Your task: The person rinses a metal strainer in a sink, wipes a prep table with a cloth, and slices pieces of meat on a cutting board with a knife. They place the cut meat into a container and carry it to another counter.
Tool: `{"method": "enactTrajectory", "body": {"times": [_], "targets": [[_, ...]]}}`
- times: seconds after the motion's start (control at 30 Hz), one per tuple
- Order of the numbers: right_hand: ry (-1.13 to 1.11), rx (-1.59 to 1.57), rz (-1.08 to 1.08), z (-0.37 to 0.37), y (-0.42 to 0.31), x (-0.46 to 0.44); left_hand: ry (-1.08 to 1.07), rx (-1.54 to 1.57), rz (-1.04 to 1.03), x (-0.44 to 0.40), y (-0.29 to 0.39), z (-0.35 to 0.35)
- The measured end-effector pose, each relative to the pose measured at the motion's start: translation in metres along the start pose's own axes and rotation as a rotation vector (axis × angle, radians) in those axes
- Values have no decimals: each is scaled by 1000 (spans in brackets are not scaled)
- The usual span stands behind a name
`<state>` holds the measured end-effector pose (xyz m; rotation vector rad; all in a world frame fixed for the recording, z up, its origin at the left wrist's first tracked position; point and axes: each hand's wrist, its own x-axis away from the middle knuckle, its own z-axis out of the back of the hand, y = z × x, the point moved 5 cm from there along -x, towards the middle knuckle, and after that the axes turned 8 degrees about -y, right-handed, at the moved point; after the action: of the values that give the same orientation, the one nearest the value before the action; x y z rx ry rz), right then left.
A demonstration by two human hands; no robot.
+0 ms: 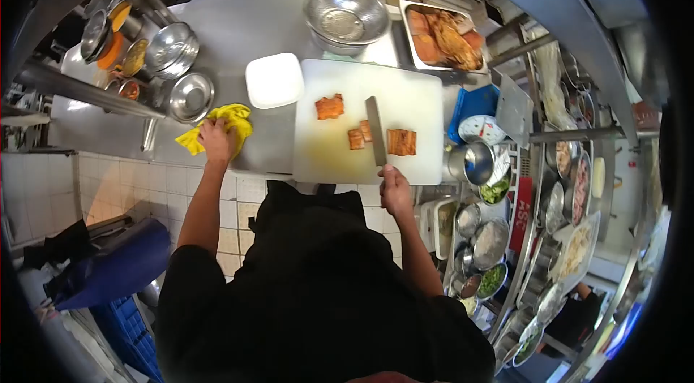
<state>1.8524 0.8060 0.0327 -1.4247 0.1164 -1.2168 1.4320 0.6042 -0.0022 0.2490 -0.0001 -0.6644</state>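
Note:
With its fingers bunched into a yellow cloth (240,120), my left hand (217,140) rests on the steel counter left of the cutting board. My right hand (395,190) is closed round the handle of a kitchen knife (375,130) at the board's near edge. The blade points away from me over the white cutting board (322,159). Browned cooked meat (330,107) lies on the board's left part. Small cut pieces (356,139) sit left of the blade, and a larger sliced piece (402,142) sits to its right.
A white square dish (275,81) stands beside the board. Behind are a steel colander (345,16) and a tray of meat (442,37). A kitchen scale (482,129) and a steel pot (470,160) stand at right. Metal bowls (191,97) stand at left. Another person (575,318) appears lower right.

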Motion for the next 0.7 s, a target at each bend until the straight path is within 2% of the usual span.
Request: {"method": "enactTrajectory", "body": {"times": [0.1, 0.17, 0.23, 0.3, 0.57, 0.67, 0.7], "targets": [[18, 43, 15, -5, 1, 8, 148, 149, -273, 13, 95, 40], [56, 99, 82, -9, 21, 0, -148, 504, -531, 30, 147, -3], [65, 149, 113, -13, 20, 0, -239, 608, -728, 54, 209, -2], [65, 199, 156, -16, 18, 0, -219, 644, -810, 61, 243, -17], [9, 258, -5, -21, -21, 30, -360, 596, -861, 53, 263, -49], [39, 369, 83, -24, -17, 27, -385, 658, -854, 50, 263, -49], [66, 428, 228, -32, -9, 8, -385, 687, -853, 49, 263, -47]]}}
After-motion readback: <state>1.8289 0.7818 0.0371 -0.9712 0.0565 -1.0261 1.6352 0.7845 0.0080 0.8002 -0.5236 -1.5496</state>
